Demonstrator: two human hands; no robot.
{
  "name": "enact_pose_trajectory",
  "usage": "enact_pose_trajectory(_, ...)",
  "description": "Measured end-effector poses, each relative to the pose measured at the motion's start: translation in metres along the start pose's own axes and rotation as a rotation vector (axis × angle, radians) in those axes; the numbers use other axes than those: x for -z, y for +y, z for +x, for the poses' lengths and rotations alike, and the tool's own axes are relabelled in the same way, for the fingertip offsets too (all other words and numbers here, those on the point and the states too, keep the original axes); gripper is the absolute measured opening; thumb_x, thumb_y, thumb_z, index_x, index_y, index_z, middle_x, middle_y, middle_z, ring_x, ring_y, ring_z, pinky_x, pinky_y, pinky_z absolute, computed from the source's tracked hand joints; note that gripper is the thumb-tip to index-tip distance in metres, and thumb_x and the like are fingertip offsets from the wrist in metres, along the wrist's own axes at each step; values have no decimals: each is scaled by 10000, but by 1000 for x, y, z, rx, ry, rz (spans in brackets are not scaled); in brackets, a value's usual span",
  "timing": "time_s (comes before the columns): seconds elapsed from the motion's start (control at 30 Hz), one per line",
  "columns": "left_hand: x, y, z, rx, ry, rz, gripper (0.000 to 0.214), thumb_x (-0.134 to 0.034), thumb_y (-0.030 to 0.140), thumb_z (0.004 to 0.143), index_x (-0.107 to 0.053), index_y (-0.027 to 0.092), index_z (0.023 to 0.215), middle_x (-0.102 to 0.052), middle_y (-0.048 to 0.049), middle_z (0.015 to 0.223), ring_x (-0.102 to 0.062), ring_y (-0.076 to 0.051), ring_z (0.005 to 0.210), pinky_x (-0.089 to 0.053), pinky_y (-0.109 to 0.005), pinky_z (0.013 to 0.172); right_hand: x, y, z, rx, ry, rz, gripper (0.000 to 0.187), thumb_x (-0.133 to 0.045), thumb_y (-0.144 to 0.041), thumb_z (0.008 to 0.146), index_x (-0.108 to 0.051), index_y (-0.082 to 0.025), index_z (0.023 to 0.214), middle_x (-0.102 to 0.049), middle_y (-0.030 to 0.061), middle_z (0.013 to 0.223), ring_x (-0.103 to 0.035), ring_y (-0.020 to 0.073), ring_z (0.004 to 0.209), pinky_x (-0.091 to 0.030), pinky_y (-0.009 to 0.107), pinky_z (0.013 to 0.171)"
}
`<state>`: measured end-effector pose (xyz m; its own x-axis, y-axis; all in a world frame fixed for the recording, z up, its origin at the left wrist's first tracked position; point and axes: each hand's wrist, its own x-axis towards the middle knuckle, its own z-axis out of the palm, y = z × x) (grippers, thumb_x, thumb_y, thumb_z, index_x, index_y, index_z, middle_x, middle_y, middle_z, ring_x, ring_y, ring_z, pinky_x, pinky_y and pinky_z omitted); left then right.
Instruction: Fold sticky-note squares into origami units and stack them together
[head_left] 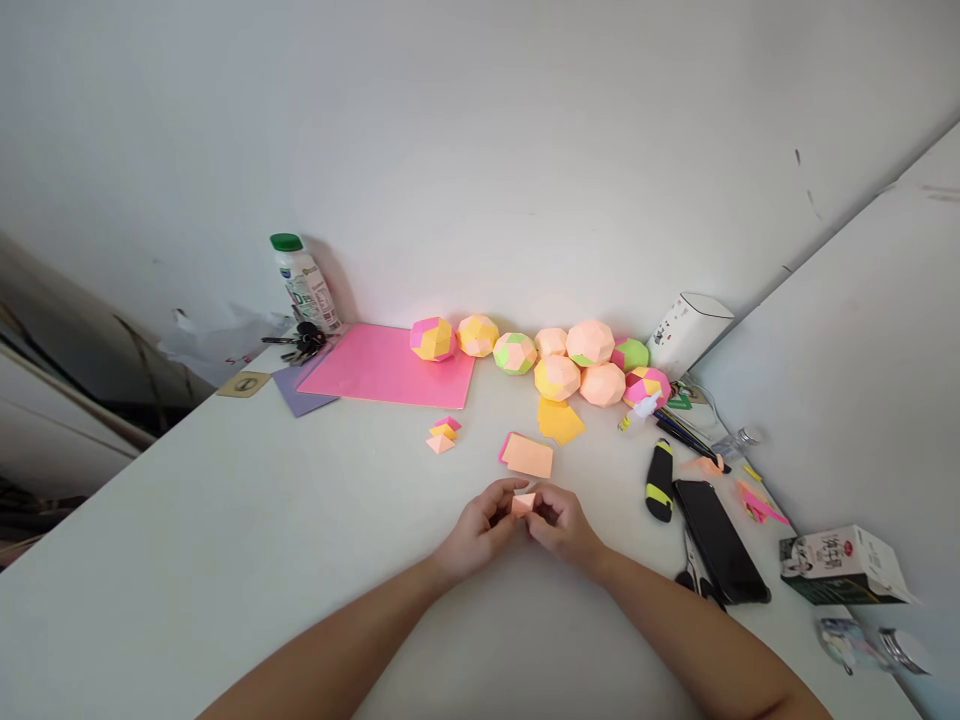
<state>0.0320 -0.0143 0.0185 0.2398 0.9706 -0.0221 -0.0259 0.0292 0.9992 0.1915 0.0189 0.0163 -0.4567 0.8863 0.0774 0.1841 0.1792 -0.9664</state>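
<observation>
A small folded piece of peach paper (pixel 523 504) is held between both hands above the table. My left hand (pixel 478 527) pinches its left side, and my right hand (pixel 564 524) pinches its right side. Just beyond the fingers lies a stack of peach paper sheets (pixel 529 457) with a pink edge showing at its left. Orange paper sheets (pixel 561 422) lie a little farther back. To the left is a small group of folded paper pieces (pixel 442 434) in pink, orange and peach.
Several multicoloured paper balls (pixel 590 343) line the wall. A pink board (pixel 390 375), keys (pixel 304 342) and a green-capped bottle (pixel 304 285) stand or lie at back left. On the right are a utility knife (pixel 660 481), scissors (pixel 696 572), a phone (pixel 721 541) and a milk carton (pixel 844 566).
</observation>
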Motion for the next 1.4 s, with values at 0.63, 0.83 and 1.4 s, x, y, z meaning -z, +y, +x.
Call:
enact_pose_trajectory(0.63,-2,-5,2,33,-27,16,337,-432,291,826,-478,162,1134,-396,46,612,-360,-109,563,-315,-232,548,0,-2,3,-14,-18,18,150,-484,-103,647,-380,-180,573,-389,-44,570,-362,77,488,-294,207,453)
enact_pose_trajectory(0.83,-3,-4,2,42,19,19,337,-421,285,824,-471,160,1133,-348,58,602,-357,-108,563,-332,-235,563,1,-2,3,-51,-17,77,129,-473,-106,664,-405,-179,583,-439,-38,568,-445,93,485,-346,221,467)
enact_pose_trajectory(1.4,-1,-2,2,9,101,71,296,-392,272,850,-521,186,1101,-485,14,684,-422,-115,584,-379,-240,587,-1,0,-2,53,8,48,227,-439,-74,736,-492,-189,924,-534,-22,676,-515,93,511,-416,217,484)
